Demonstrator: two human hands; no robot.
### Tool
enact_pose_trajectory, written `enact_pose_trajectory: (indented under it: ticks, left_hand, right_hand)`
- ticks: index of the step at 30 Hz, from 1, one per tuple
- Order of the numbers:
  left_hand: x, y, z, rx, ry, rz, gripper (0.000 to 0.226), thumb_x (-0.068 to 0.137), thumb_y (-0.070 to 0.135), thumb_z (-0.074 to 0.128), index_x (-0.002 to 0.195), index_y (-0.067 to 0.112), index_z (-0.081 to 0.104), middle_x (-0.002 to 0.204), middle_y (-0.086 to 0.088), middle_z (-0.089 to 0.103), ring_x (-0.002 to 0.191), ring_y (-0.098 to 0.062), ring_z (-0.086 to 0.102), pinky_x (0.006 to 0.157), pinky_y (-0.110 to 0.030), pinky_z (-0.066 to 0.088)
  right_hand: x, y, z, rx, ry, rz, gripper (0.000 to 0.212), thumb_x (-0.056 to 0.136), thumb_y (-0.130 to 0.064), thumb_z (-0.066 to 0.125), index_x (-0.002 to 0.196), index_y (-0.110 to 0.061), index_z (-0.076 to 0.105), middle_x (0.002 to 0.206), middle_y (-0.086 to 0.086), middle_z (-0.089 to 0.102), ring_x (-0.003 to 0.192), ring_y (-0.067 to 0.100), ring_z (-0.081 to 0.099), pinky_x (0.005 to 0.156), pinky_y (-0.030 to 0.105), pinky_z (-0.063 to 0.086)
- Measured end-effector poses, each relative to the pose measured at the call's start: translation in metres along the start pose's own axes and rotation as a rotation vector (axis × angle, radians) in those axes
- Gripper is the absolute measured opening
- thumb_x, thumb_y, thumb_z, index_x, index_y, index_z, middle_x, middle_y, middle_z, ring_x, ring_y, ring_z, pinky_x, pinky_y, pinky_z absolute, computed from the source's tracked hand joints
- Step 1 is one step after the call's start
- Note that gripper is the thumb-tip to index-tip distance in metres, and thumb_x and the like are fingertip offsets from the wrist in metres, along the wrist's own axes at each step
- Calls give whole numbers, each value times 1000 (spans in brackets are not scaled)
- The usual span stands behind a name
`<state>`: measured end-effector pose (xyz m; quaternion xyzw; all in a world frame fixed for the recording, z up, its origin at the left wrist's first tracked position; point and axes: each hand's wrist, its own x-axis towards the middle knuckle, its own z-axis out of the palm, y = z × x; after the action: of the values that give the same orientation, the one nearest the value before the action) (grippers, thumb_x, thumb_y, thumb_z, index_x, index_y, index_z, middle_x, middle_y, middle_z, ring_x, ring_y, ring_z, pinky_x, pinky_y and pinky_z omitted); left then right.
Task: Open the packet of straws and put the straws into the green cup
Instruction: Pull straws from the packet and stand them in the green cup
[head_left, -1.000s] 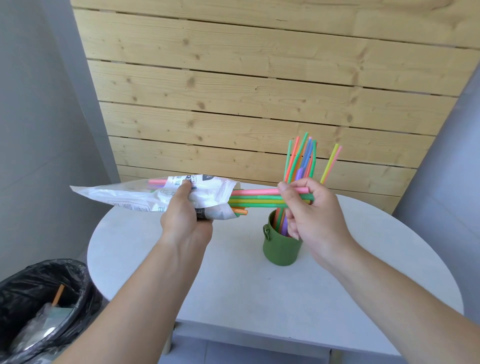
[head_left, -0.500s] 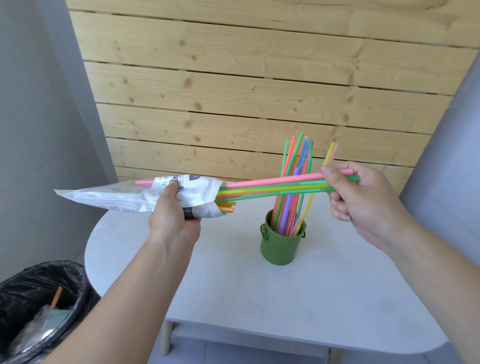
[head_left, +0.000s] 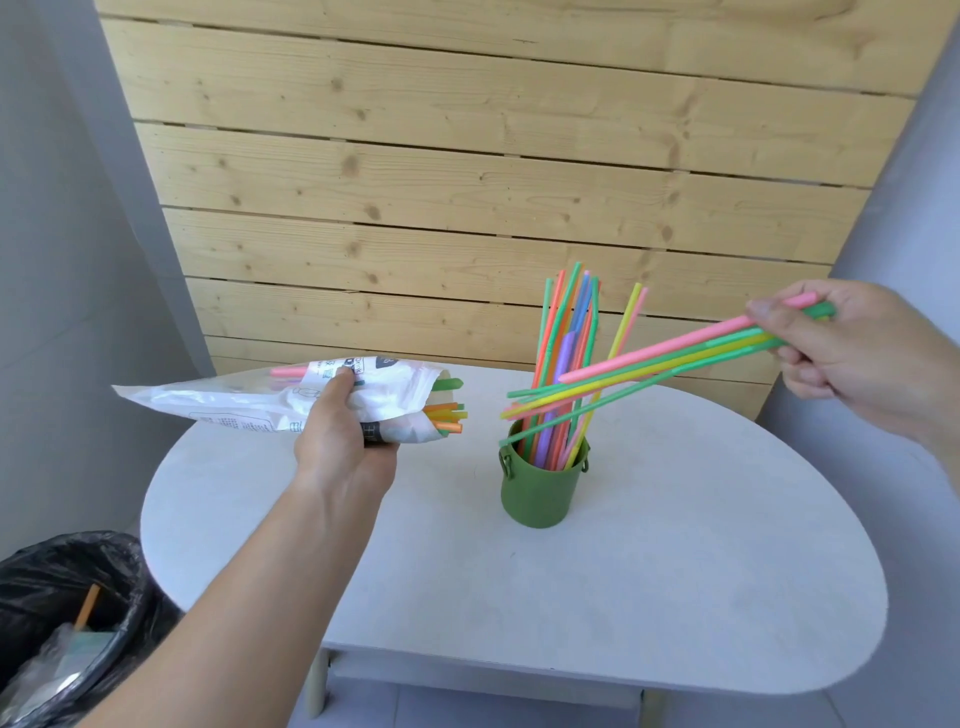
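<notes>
My left hand (head_left: 340, 439) grips a crumpled white straw packet (head_left: 244, 402) held level above the table's left side; orange, yellow and green straw ends (head_left: 447, 415) poke out of its open right end. My right hand (head_left: 857, 358) pinches a small bunch of pink, green and yellow straws (head_left: 660, 364) by their far ends, up at the right. These straws are fully out of the packet and slant down-left, their free ends hanging above the green cup (head_left: 540, 491). The cup stands on the table and holds several upright coloured straws (head_left: 569, 332).
The white rounded table (head_left: 649, 597) stands against a wooden slat wall (head_left: 467, 182). A bin with a black liner (head_left: 67, 623) sits on the floor at the lower left, with rubbish inside. Grey walls close in on both sides.
My right hand has pulled the bunch of straws rightward and upward, clear of the packet. My left hand with the packet has stayed almost in place.
</notes>
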<state>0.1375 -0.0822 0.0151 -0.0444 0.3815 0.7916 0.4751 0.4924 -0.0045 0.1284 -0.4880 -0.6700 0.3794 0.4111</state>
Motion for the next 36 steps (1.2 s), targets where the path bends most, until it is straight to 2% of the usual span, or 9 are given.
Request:
enact_pose_trajectory:
  ticks: [9,15,19,24,28,32,36]
  left_hand:
    - [-1,0,-1,14,-23,3,44,100,24,70,141,9,66,130,-6,77,113,-25,78,102,-47,60]
    - [-2,1,-1,16,-24,0,42,98,23,72,138,10,67,126,-6,79,111,-26,78,101,-49,61]
    - [-4,-1,0,21,-19,1,39,99,22,72,135,11,67,126,-6,78,111,-26,78,101,-49,60]
    - [-2,1,-2,12,-26,8,40,98,22,73,136,11,67,127,-7,78,112,-27,78,102,-52,59]
    - [-2,2,-1,17,-21,2,40,97,22,74,135,11,67,126,-7,78,111,-26,78,102,-51,60]
    - [-1,2,-1,7,-19,0,40,97,22,74,135,10,68,125,-7,79,111,-27,78,102,-53,60]
    - [-4,2,0,24,-31,13,42,97,21,73,137,9,67,126,-7,79,112,-27,78,100,-51,61]
  right_hand:
    - [15,-24,-20,-183,-76,-46,24,90,-27,68,84,-5,61,42,-5,41,33,12,30,34,18,27]
    - [26,-42,-11,-287,-151,-23,35,77,-39,73,83,-6,63,48,3,43,34,13,30,34,19,27]
    - [35,-54,14,-423,-260,-19,29,89,-33,71,87,-5,65,49,2,42,37,12,31,38,22,27]
    - [53,-63,53,-591,-377,-38,33,88,-39,73,88,-8,63,46,1,40,39,15,31,43,24,28]
    - [69,-70,79,-777,-438,-70,35,85,-46,74,81,-13,64,56,8,44,40,18,36,44,24,31]
    - [80,-72,102,-986,-411,-167,37,81,-56,72,82,-20,64,61,8,55,45,24,48,48,24,38]
    - [84,-67,116,-1055,-350,-256,35,79,-59,72,84,-25,65,85,2,63,71,19,57,58,29,42]
